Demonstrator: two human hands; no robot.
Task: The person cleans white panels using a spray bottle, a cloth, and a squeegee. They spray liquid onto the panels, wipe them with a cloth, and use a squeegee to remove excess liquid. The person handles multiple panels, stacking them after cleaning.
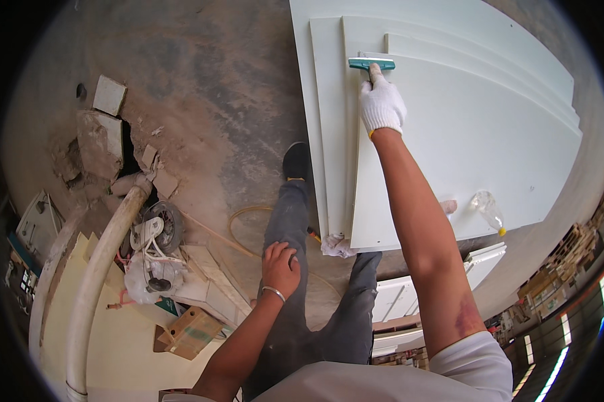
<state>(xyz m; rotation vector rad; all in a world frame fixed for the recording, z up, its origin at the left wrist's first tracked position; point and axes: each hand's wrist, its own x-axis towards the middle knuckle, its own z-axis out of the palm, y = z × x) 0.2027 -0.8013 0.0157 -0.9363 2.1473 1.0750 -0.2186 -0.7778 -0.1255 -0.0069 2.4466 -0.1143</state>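
Observation:
My right hand (382, 104), in a white knit glove, is closed round a scraper with a teal head (372, 63) and a wide blade. It holds the scraper near the far edge of a white panel (463, 147), the arm stretched out over the stack. More white panels (327, 100) lie beneath, offset like steps. My left hand (280, 268), bare with a bracelet at the wrist, rests on my thigh, its fingers spread and slightly bent. A clear plastic bottle with a yellow cap (488, 211) lies on the panel, beside a small pinkish crumpled piece (448, 206).
A whitish crumpled rag (337, 246) sits at the stack's near corner. On the left are broken floor slabs (101, 141), a thick pale pipe (104, 268), a small wheel (168, 224) and a cardboard box (189, 331). A yellowish hose (238, 231) curls across the floor near my foot.

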